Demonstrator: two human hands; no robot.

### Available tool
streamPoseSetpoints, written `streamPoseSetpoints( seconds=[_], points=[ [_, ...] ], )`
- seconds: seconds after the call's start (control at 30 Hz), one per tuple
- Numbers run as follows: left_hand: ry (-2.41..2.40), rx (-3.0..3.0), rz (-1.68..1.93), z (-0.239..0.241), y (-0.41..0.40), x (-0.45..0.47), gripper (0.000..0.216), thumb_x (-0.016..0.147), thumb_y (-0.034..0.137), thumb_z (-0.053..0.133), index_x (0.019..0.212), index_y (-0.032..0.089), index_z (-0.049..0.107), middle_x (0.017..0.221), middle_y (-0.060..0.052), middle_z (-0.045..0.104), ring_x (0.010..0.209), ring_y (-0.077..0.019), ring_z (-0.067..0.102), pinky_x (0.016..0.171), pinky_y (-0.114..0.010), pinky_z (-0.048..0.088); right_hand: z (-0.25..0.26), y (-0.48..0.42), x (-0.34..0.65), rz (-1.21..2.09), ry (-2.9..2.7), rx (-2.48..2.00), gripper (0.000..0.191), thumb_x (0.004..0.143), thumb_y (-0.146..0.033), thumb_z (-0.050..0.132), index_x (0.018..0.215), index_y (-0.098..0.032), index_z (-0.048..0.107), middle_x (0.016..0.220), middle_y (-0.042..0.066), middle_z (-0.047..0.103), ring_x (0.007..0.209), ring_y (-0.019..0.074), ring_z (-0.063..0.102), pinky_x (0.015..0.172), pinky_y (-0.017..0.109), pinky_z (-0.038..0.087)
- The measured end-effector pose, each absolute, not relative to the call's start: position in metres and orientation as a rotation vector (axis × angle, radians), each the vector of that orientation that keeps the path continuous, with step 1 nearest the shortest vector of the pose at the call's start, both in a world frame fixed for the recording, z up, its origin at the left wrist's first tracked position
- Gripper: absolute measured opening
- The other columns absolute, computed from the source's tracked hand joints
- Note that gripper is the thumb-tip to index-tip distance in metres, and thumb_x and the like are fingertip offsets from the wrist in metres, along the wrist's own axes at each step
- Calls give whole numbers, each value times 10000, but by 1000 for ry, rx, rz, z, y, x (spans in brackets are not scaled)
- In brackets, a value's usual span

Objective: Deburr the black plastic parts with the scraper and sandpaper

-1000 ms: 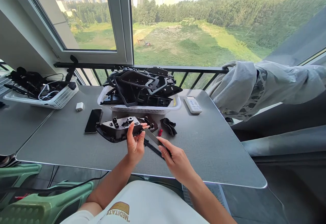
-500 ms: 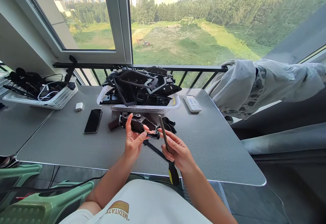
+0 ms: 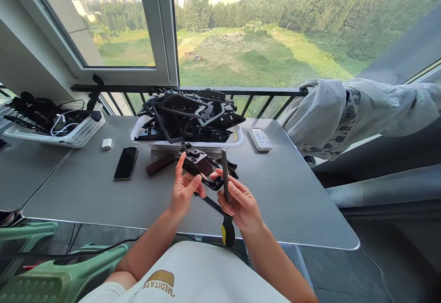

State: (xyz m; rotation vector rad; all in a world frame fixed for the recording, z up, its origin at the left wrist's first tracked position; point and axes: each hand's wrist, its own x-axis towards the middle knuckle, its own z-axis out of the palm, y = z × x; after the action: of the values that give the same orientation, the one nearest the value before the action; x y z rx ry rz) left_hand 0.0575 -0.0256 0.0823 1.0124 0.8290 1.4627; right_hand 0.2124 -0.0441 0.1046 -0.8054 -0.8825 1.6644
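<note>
The left hand (image 3: 183,193) grips a black plastic part (image 3: 195,154) in front of the white basket (image 3: 238,140); the right hand (image 3: 241,204) is closed round a file (image 3: 225,176). Beneath lies a grey worktop (image 3: 292,188), with a railing (image 3: 262,92) and window (image 3: 165,27) behind the basket. A black bundle (image 3: 233,169) before the basket is partly hidden by the file; the basket's piled pieces (image 3: 182,119) are hard to tell apart.

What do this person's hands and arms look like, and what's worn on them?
The left hand and right hand are ungloved, forearms bare, no watch visible. The white shirt has a short left sleeve and brown print.
</note>
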Motion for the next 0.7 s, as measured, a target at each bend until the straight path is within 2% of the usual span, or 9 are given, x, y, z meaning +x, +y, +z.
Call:
streamPoseSetpoints(
  seconds=[0.07,0.1,0.27,0.4,0.5,0.7],
  points=[
    [950,1074,1564,82,-27,58,712,815,376,725,1435,329,380,652,85,636,403,-43,511,405,-145,429,105,-45,211,1606,-898,-816,381,831,-461,663,1171,-300,722,1250,94,666,401,17,338,357,225,237],
    [1014,1118,1624,83,-29,58,659,799,354,743,1384,303,444,645,83,636,428,-47,530,415,-139,435,104,-46,211,1571,-908,-826,381,831,-462,664,1169,-297,725,1241,97,670,407,21,343,356,226,240],
    [1195,1408,1786,87,-38,59,331,778,282,759,1074,220,625,886,-23,768,749,-140,734,648,-235,607,100,-52,208,1415,-1005,-890,391,826,-496,676,1157,-300,737,1203,88,689,414,31,370,351,227,292],
    [1241,1572,1803,91,-41,60,125,794,222,738,910,203,693,836,-21,784,745,-156,753,700,-259,631,94,-58,207,1316,-1074,-920,358,830,-499,680,1143,-339,743,1172,72,689,413,28,412,362,226,360],
    [1265,1655,1801,93,-40,61,69,801,206,726,870,206,725,815,-19,787,714,-155,753,677,-248,630,90,-61,206,1257,-1100,-933,367,835,-500,675,1163,-345,732,1160,77,679,408,31,417,350,230,386],
    [1294,1824,1839,97,-41,59,112,794,158,726,892,210,743,812,-12,790,679,-149,747,634,-219,611,91,-63,203,1196,-1159,-895,320,876,-450,653,1177,-366,720,1201,76,660,424,31,424,378,235,452]
  ],
)
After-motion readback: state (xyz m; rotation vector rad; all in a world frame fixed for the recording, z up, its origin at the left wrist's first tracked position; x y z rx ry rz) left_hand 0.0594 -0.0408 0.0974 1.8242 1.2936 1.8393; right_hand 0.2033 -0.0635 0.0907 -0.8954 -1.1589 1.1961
